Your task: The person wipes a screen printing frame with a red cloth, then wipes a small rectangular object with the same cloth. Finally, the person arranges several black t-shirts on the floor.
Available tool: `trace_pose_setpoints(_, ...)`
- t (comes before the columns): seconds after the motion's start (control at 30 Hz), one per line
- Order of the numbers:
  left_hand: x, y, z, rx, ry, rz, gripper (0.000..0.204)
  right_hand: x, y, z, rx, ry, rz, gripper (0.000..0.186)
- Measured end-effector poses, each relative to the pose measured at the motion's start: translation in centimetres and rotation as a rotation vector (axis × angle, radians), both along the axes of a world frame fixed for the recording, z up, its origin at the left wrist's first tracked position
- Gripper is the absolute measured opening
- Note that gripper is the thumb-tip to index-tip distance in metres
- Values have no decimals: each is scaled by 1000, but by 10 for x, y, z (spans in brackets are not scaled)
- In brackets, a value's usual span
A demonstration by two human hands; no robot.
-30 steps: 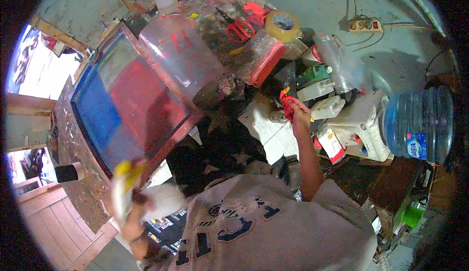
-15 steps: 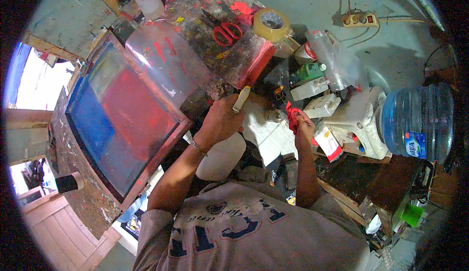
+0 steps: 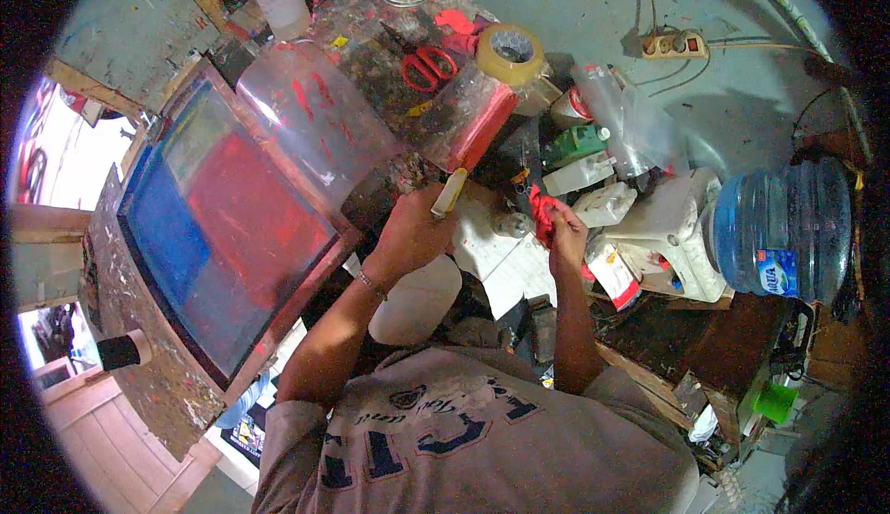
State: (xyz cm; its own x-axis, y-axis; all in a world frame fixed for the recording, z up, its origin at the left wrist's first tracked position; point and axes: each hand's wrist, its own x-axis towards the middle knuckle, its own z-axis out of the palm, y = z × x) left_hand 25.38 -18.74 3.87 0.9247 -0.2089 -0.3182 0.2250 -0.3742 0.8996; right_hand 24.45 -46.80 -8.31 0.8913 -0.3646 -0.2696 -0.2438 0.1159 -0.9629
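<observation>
My left hand (image 3: 410, 231) is closed around a short, pale cream tool (image 3: 450, 193) with a yellowish edge. Only one flat end sticks out of the fist, so its exact kind is hidden. It points up toward the red-edged clear sheet stack (image 3: 482, 125) on the workbench. In my right hand (image 3: 567, 238) a crumpled red rag (image 3: 543, 213) is pinched between thumb and fingers. White paper sheets (image 3: 510, 268) lie below and between the two hands.
A framed printing screen (image 3: 260, 190) with blue and red areas stands at left. Red-handled scissors (image 3: 428, 69) and a tape roll (image 3: 510, 55) lie on the bench (image 3: 362, 23). Right of my hands are a green bottle (image 3: 575, 146), white cartons (image 3: 604, 203) and a large water jug (image 3: 788, 231).
The rag looks more bunched up in my right hand, which has shifted slightly left. The pale tool in my left hand has tilted a little. The whole view has moved slightly.
</observation>
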Motion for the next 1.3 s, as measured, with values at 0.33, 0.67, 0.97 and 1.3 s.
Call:
trace_pose_setpoints(0.33, -42, 24, 50, -261, -223, 55, 50, 121, 40, 68, -45, -262, 52, 24)
trace_pose_setpoints(0.67, -28, 12, 24, -279, -12, -13, 36, 100, 48, 74, 4, -184, 91, 22)
trace_pose_setpoints(0.97, -23, 5, -1, -201, 3, 27, 27, 100, 43, 50, -65, -228, 99, 22)
trace_pose_setpoints(1.3, -32, 11, 19, -269, -66, -10, 44, 99, 57, 76, 50, -150, 72, 23)
